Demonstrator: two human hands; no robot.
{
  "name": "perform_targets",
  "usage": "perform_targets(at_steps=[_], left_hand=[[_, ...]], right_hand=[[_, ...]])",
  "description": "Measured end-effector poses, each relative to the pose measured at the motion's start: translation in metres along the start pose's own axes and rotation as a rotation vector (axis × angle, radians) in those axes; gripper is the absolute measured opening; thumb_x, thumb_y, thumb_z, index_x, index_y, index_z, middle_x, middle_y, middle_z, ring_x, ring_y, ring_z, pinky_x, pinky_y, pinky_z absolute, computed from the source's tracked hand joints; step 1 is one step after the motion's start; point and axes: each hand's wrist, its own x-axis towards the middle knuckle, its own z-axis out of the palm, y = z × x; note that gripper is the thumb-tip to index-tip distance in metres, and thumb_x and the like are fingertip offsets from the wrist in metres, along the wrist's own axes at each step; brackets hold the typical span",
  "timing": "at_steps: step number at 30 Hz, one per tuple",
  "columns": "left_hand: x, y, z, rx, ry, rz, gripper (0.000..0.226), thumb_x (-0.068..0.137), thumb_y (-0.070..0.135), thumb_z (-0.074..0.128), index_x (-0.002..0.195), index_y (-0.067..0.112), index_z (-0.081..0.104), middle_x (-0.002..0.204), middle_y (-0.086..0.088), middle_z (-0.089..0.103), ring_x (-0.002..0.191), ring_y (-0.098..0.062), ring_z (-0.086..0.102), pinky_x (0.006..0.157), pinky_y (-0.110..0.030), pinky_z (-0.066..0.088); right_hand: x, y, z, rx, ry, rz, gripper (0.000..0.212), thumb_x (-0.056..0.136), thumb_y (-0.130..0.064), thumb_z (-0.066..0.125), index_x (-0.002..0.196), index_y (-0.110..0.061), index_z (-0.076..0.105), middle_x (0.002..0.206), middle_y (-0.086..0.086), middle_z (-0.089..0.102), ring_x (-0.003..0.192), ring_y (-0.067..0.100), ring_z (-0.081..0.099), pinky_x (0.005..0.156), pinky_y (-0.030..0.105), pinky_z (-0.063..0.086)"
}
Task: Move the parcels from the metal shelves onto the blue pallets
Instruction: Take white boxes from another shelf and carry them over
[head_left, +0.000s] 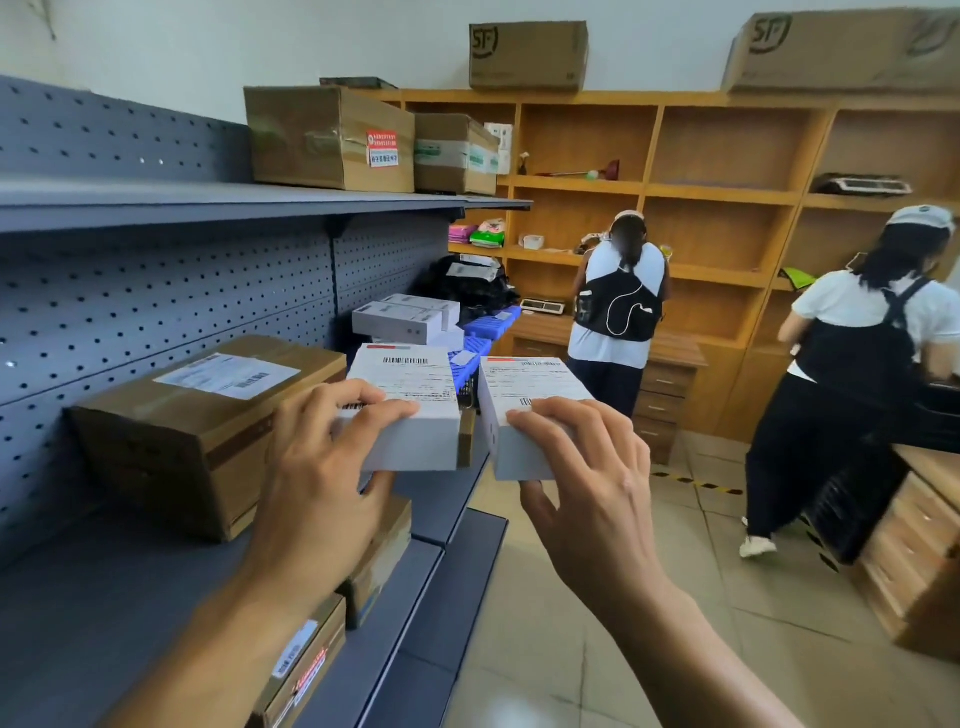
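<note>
Parcels start on the left with a big brown box (208, 431) on the metal shelf (104, 597). It looks stiff and maybe heavy, so I think it needs two hands under its ends.

Next, the left hand (322, 478) grips the first white box (410, 384), fingers on top and thumb under, up by the shelf edge. The right hand (592, 493) grips the second white box (524, 384) the same way, out over the floor.

Both small boxes look light and hard. Their smooth sides could slip, so holding top and bottom seems good. Each is white and flat, with a paper label and black bar code on top.

Behind them, the blue pallets (491, 325) hold more white boxes (400, 317). Far right, two people (618, 301) stand by wooden shelves (727, 192).
</note>
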Motion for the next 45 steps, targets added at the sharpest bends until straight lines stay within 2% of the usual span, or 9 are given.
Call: perform_targets(at_steps=[7, 14, 20, 26, 32, 36, 41, 45], left_hand=[[0.017, -0.020, 0.040, 0.035, 0.016, -0.071, 0.063, 0.064, -0.007, 0.085, 0.120, 0.018, 0.068, 0.124, -0.001, 0.055, 0.115, -0.030, 0.046, 0.089, -0.040, 0.047], [0.062, -0.038, 0.095, 0.129, 0.047, -0.099, 0.062, 0.063, -0.013, 0.082, 0.117, 0.015, 0.069, 0.121, -0.003, 0.057, 0.114, -0.029, 0.046, 0.098, -0.025, 0.034], [0.109, -0.046, 0.144, 0.186, 0.049, -0.159, 0.062, 0.062, -0.012, 0.083, 0.117, 0.014, 0.069, 0.122, -0.002, 0.056, 0.115, -0.030, 0.048, 0.100, -0.029, 0.035], [0.151, -0.048, 0.207, 0.233, 0.037, -0.231, 0.062, 0.062, -0.014, 0.081, 0.116, 0.015, 0.069, 0.121, 0.000, 0.057, 0.116, -0.028, 0.046, 0.101, -0.025, 0.032], [0.179, -0.050, 0.251, 0.255, 0.072, -0.274, 0.061, 0.062, -0.014, 0.080, 0.114, 0.016, 0.069, 0.121, 0.002, 0.057, 0.117, -0.026, 0.046, 0.102, -0.018, 0.029], [0.180, -0.051, 0.268, 0.258, 0.094, -0.298, 0.062, 0.064, -0.013, 0.080, 0.118, 0.015, 0.068, 0.123, 0.001, 0.056, 0.118, -0.025, 0.045, 0.106, -0.007, 0.022], [0.192, -0.066, 0.282, 0.290, 0.121, -0.340, 0.065, 0.064, -0.016, 0.078, 0.120, 0.016, 0.067, 0.125, 0.002, 0.055, 0.120, -0.025, 0.044, 0.105, -0.013, 0.025], [0.205, -0.089, 0.290, 0.301, 0.131, -0.399, 0.067, 0.064, -0.015, 0.074, 0.121, 0.018, 0.066, 0.125, 0.003, 0.054, 0.122, -0.023, 0.042, 0.104, -0.001, 0.016]], right_hand=[[0.019, 0.042, 0.043, 0.019, -0.028, -0.024, 0.074, 0.072, -0.010, 0.087, 0.135, -0.029, 0.054, 0.138, 0.002, 0.057, 0.130, 0.028, 0.047, 0.096, 0.049, 0.045], [0.056, 0.099, 0.103, 0.098, 0.002, -0.032, 0.076, 0.070, -0.007, 0.087, 0.134, -0.029, 0.055, 0.136, 0.001, 0.058, 0.129, 0.027, 0.046, 0.094, 0.047, 0.041], [0.092, 0.155, 0.143, 0.127, -0.017, -0.036, 0.070, 0.074, -0.014, 0.086, 0.135, -0.031, 0.056, 0.136, -0.001, 0.058, 0.128, 0.026, 0.048, 0.094, 0.047, 0.042], [0.121, 0.223, 0.181, 0.145, 0.019, -0.019, 0.069, 0.073, -0.010, 0.085, 0.133, -0.030, 0.059, 0.134, 0.000, 0.061, 0.127, 0.027, 0.050, 0.092, 0.046, 0.038], [0.143, 0.273, 0.210, 0.211, -0.016, -0.039, 0.075, 0.068, -0.009, 0.090, 0.133, -0.030, 0.061, 0.134, -0.001, 0.060, 0.127, 0.027, 0.049, 0.094, 0.046, 0.036], [0.157, 0.289, 0.229, 0.237, -0.037, -0.064, 0.078, 0.068, -0.009, 0.090, 0.135, -0.032, 0.057, 0.134, 0.000, 0.060, 0.127, 0.028, 0.048, 0.094, 0.048, 0.036], [0.169, 0.292, 0.259, 0.277, -0.027, -0.124, 0.073, 0.068, -0.009, 0.089, 0.133, -0.030, 0.062, 0.133, 0.000, 0.061, 0.126, 0.028, 0.051, 0.094, 0.048, 0.036], [0.184, 0.286, 0.289, 0.314, 0.000, -0.143, 0.068, 0.069, -0.007, 0.086, 0.130, -0.028, 0.067, 0.130, 0.000, 0.063, 0.123, 0.030, 0.055, 0.093, 0.049, 0.039]])
